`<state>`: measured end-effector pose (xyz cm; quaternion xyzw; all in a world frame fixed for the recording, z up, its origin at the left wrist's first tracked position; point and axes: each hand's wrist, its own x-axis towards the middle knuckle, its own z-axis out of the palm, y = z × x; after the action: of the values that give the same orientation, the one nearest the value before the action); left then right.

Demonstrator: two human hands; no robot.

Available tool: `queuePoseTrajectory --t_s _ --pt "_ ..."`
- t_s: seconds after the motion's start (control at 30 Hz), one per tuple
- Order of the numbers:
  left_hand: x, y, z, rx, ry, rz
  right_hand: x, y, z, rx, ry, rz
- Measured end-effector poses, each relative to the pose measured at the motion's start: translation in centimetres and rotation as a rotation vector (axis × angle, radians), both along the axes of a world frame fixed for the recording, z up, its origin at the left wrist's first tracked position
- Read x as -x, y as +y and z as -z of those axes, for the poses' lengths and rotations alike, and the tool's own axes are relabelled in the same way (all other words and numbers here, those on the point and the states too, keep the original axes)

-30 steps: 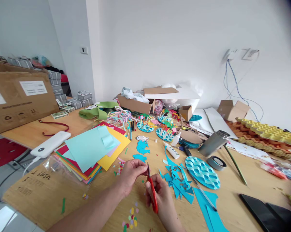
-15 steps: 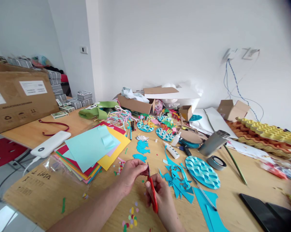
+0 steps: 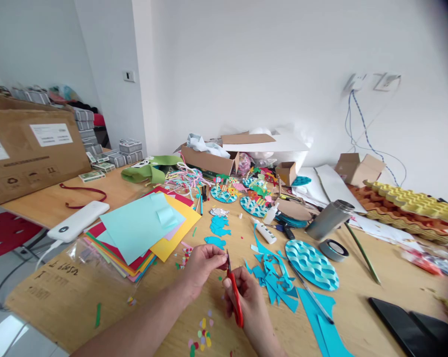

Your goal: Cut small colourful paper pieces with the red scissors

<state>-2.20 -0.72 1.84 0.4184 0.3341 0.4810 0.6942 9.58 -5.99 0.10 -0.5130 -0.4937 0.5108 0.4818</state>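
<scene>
My right hand (image 3: 248, 297) is closed around the red handles of a pair of scissors (image 3: 237, 305), whose blades point up and away from me. Close to the blade tips, my left hand (image 3: 205, 265) has its fingers pinched together; whatever is between them is too small or hidden to name. Just beyond the hands lie blue paper fish cutouts (image 3: 220, 226), with a white cutout (image 3: 219, 212) behind them. Blue paper scraps (image 3: 274, 277) are heaped to the right of the scissors. Small coloured paper dots (image 3: 203, 334) are scattered on the table nearer to me.
A stack of coloured paper (image 3: 134, 228) and a white power bank (image 3: 78, 221) lie left. On the right are a wavy blue oval (image 3: 312, 265), a pen (image 3: 313, 295), a tape roll (image 3: 334, 250), a metal flask (image 3: 330, 220) and a black phone (image 3: 398, 325). Glue bottles (image 3: 265, 232) stand beyond the scraps.
</scene>
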Motion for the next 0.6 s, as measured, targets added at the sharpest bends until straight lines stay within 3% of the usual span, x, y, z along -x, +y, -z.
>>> queuePoseTrajectory --t_s 0.6 --pt "0.11 0.18 0.21 -0.014 0.0 -0.011 0.12 -0.1 -0.05 0.011 0.001 -0.003"
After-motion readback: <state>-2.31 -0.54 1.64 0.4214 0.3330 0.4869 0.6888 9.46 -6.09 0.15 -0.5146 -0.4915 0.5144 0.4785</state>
